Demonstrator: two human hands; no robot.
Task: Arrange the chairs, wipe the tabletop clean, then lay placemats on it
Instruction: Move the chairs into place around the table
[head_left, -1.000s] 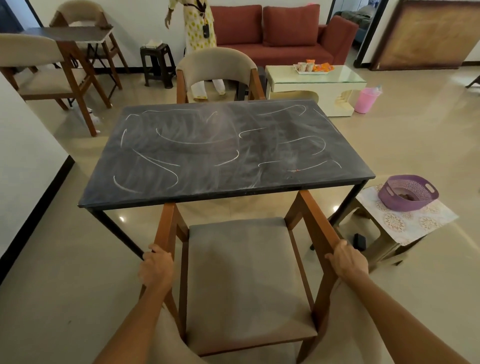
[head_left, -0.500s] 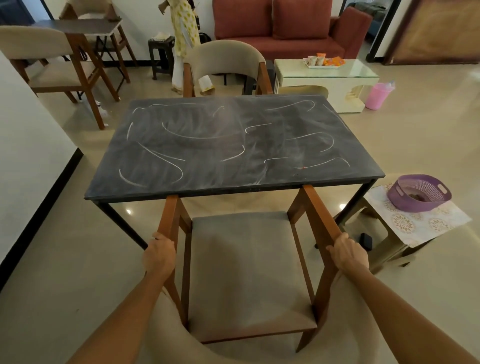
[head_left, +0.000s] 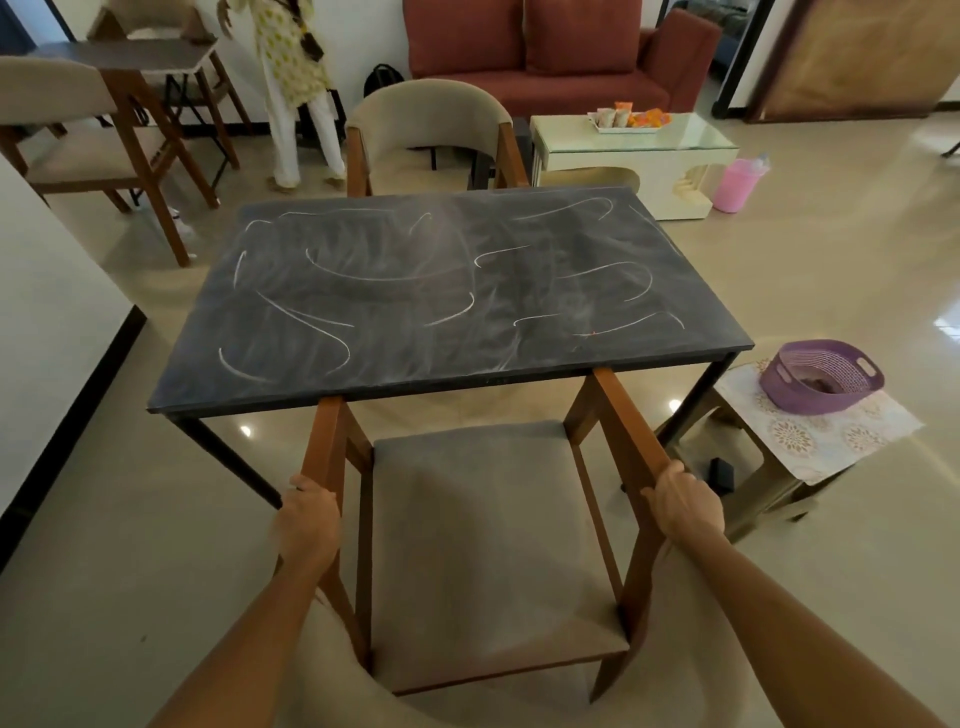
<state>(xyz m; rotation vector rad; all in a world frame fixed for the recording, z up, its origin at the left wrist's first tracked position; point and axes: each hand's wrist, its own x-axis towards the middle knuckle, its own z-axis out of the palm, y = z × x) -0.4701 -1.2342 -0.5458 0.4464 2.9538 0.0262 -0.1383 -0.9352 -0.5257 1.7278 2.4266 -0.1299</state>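
My left hand and right hand each grip a wooden arm of the near chair at lower centre. Its arm tips sit under the chalk-streaked dark tabletop. A second chair stands at the table's far edge.

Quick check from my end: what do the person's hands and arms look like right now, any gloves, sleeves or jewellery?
Both forearms are bare as far as the frame shows: no sleeves, no gloves, no watch or bracelet at either wrist. The left hand has a small pale spot at one finger that may be a ring, too small to be sure. The right hand shows no ring or marking.
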